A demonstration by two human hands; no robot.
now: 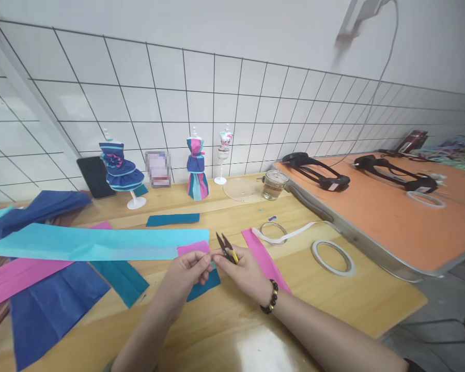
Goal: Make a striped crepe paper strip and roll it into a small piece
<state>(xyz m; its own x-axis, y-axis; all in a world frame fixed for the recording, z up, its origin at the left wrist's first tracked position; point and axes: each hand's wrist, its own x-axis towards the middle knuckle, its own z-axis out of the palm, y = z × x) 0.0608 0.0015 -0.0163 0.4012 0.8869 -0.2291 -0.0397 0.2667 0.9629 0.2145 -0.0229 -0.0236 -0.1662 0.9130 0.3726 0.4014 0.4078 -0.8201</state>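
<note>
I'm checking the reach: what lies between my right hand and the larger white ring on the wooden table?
The head view shows a pink strip beside the right hand, then bare wooden tabletop up to the white ring.

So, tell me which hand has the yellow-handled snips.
The right hand: it holds the snips, and a beaded bracelet circles its wrist; the left hand has no snips and a bare wrist.

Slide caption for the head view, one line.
Left hand beside right hand, which holds snips, amid colored strips; three mannequins stand behind.
</note>
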